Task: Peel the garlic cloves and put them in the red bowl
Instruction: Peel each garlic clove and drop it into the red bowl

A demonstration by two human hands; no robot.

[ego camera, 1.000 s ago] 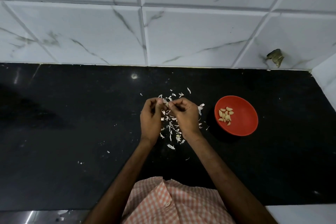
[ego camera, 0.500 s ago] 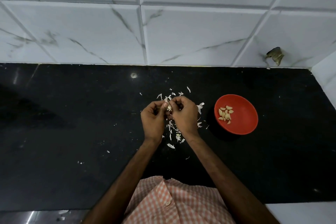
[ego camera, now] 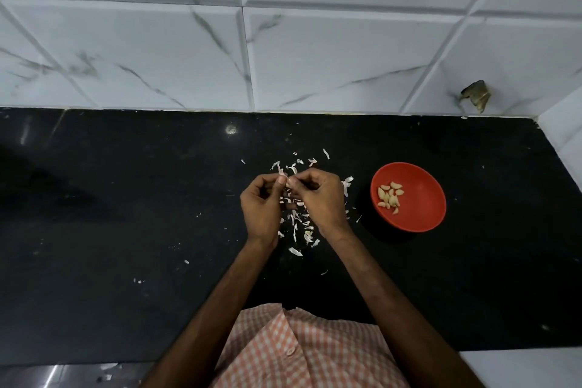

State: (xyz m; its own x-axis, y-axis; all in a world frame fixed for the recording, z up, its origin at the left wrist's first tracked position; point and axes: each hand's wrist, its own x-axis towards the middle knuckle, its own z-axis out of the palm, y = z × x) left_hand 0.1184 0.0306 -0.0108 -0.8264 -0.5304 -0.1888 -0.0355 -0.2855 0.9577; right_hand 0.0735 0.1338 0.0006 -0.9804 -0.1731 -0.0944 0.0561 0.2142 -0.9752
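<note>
Fingertips that stood slightly apart a second ago now meet, while the arms have barely shifted. Nearest is a checked shirt (ego camera: 299, 350). Beyond it, the left hand (ego camera: 259, 208) and right hand (ego camera: 321, 198) are curled and together pinch a small pale piece, most likely a garlic clove (ego camera: 288, 183), mostly hidden by the fingers. Loose skins (ego camera: 307, 235) lie on the black table (ego camera: 126, 198) under them. I judge the peel goes best with the left hand holding steady while the right thumbnail lifts the skin at one end and strips it lengthwise, low over the pile. Grip lightly, since a bare clove slips. Just right sits the red bowl (ego camera: 419, 208) holding peeled cloves (ego camera: 390, 197). A tiled wall (ego camera: 346, 57) stands behind.
</note>
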